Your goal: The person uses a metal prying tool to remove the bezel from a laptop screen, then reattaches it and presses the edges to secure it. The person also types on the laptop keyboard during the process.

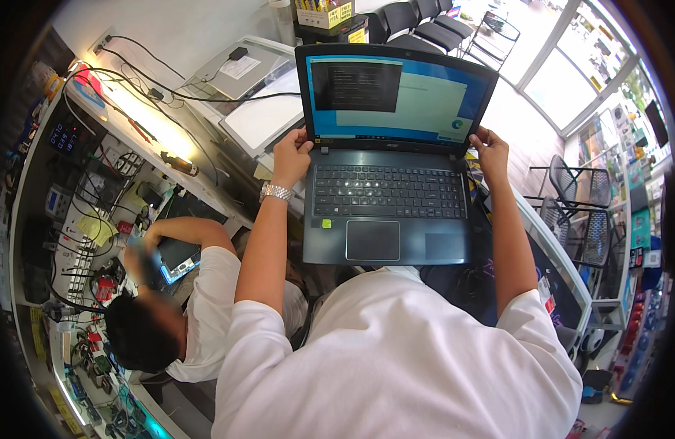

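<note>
In front of me is a dark laptop [390, 192] with its lid raised and its lit screen [425, 91] facing me. The screen shows a dark window over a lighter one on a blue background. My left hand [291, 157] grips the left edge of the lid near the hinge, thumb on the front; its other fingers are partly hidden behind. A metal watch [276, 192] is on that wrist. At the opposite lower corner of the lid, my right hand [491, 151] pinches the edge between thumb and fingers. What lies beneath the laptop is mostly hidden.
To my left, a co-worker [213, 307] in white bends over a crowded bench with an opened device [178, 267]. A black cable [235, 97] runs behind the laptop's left side. Black chairs [418, 29] line the back; a glass-edged counter [572, 271] is on my right.
</note>
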`<state>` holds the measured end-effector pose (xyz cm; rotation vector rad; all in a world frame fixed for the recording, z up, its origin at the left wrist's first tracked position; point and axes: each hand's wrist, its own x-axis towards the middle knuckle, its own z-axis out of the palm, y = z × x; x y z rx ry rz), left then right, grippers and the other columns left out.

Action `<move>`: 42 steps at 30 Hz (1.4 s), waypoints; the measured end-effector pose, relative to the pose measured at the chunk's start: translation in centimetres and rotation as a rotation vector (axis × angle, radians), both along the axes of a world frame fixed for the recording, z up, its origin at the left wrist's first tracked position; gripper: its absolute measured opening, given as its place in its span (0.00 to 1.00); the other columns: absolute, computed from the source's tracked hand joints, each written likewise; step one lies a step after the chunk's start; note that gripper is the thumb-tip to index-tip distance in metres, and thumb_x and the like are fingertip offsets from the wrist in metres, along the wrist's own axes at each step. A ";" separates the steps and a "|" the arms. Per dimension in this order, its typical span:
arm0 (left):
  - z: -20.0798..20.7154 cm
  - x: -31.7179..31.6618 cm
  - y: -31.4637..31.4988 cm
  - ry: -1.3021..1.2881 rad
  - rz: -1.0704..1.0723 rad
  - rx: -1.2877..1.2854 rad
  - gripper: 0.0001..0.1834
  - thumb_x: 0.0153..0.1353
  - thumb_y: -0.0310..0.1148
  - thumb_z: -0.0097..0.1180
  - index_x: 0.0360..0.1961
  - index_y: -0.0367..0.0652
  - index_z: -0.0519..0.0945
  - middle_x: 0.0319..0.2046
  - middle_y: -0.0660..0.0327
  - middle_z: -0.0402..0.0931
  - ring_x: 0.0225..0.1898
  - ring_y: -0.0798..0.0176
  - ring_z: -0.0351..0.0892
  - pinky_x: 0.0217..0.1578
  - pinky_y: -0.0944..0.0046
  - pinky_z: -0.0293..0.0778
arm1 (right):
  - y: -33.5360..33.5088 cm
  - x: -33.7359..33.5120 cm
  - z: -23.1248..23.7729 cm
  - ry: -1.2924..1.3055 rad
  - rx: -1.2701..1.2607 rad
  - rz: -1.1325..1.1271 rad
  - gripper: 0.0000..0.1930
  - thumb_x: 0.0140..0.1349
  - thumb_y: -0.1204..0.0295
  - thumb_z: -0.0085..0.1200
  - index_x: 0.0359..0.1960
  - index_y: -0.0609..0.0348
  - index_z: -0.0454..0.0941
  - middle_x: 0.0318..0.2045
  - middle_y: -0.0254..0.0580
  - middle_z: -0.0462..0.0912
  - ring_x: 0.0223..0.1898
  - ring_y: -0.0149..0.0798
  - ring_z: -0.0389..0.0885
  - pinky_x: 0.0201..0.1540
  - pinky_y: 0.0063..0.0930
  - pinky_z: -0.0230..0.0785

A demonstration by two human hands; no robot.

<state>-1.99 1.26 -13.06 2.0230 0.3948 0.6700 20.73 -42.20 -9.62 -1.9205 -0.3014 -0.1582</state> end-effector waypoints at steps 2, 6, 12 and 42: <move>0.0 0.0 0.0 0.000 0.007 0.001 0.14 0.67 0.19 0.64 0.54 0.33 0.85 0.41 0.56 0.90 0.40 0.65 0.89 0.45 0.64 0.83 | 0.0 0.4 -0.2 0.037 0.033 -0.024 0.19 0.67 0.82 0.66 0.59 0.70 0.85 0.48 0.46 0.92 0.46 0.35 0.88 0.56 0.31 0.78; 0.0 0.0 0.0 0.006 0.015 0.005 0.14 0.67 0.19 0.64 0.53 0.33 0.86 0.40 0.56 0.91 0.39 0.65 0.89 0.45 0.64 0.82 | 0.3 1.2 -1.0 0.082 0.133 -0.058 0.18 0.66 0.79 0.69 0.57 0.69 0.87 0.47 0.48 0.92 0.47 0.37 0.89 0.55 0.32 0.79; -0.1 0.0 -0.1 -0.009 0.025 -0.010 0.12 0.66 0.18 0.64 0.50 0.33 0.86 0.38 0.54 0.91 0.39 0.62 0.90 0.45 0.62 0.83 | -0.2 1.1 -1.4 0.149 0.181 -0.045 0.17 0.66 0.78 0.70 0.55 0.71 0.87 0.46 0.47 0.92 0.46 0.36 0.89 0.54 0.31 0.78; -0.2 0.1 -0.1 0.021 0.053 0.004 0.15 0.66 0.18 0.64 0.54 0.34 0.86 0.42 0.53 0.91 0.42 0.61 0.91 0.47 0.61 0.84 | -0.2 -2.4 -1.0 0.259 0.115 0.123 0.18 0.61 0.85 0.65 0.54 0.71 0.86 0.43 0.43 0.92 0.42 0.32 0.87 0.51 0.28 0.78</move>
